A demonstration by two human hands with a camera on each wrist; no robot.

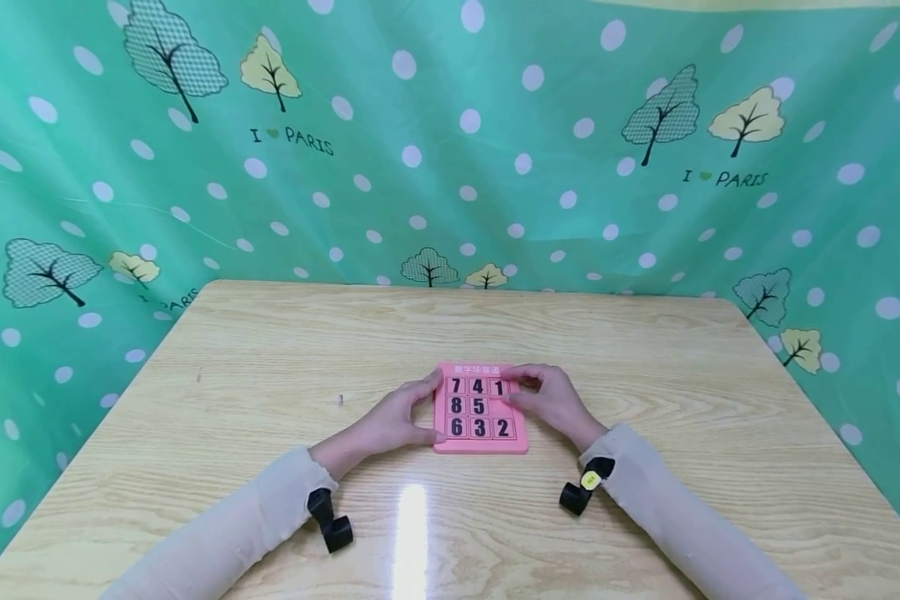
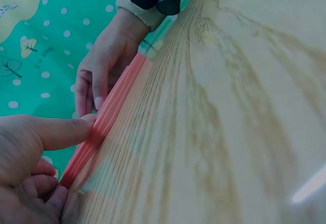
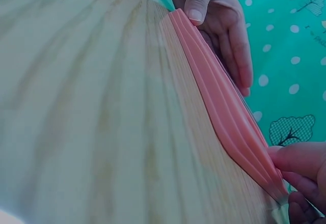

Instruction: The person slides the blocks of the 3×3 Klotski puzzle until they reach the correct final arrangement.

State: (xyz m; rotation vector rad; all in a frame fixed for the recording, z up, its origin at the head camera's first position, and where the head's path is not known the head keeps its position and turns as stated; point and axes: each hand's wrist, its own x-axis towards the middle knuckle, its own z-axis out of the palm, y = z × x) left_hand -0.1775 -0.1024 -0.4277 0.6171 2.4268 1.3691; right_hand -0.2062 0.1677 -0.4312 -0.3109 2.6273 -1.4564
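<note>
A pink number slide puzzle (image 1: 481, 448) lies flat on the table, with black-numbered tiles in rows 7 4 1, 8 5 and 6 3 2. The right end of its middle row is a gap. My left hand (image 1: 397, 417) grips the puzzle's left side, thumb at the near corner and fingers at the far one. On the other side, my right hand (image 1: 551, 400) has thumb and forefinger bent around the 1 tile (image 1: 498, 387), thumb tip by the gap. Both wrist views show the puzzle's pink edge (image 2: 109, 114) with the hands at its two sides; the numbers are hidden there.
The wooden table (image 1: 270, 358) reaches back to a green dotted curtain (image 1: 450, 167). A bright strip of light (image 1: 410, 542) reflects off the tabletop in front of the puzzle. Black cameras (image 1: 330, 521) are strapped at both wrists.
</note>
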